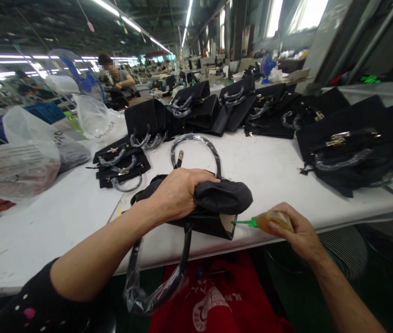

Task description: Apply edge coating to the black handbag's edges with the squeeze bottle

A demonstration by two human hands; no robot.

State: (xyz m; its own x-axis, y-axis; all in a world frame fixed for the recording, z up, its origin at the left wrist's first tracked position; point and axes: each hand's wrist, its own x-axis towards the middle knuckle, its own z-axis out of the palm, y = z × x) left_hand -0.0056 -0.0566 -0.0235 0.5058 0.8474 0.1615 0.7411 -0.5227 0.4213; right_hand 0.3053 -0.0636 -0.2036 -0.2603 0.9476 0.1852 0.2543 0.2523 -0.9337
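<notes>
A black handbag (201,223) lies on the white table in front of me, one end facing right. Its plastic-wrapped handles (155,296) loop over the table's front edge and toward the back. My left hand (179,192) is closed on the bag's bunched black lining (224,196). In my right hand (298,231) is a squeeze bottle of amber glue (274,222), held sideways. Its green nozzle (245,222) points left, with the tip at the pale inner edge of the bag's open end. Whether glue is coming out cannot be made out.
Several black handbags (144,120) stand along the table's back, with more at the right (352,138). A smaller stack of bags (122,162) lies left of centre. Plastic sacks (26,157) fill the left side. A person (116,78) sits beyond, near a blue fan (78,74).
</notes>
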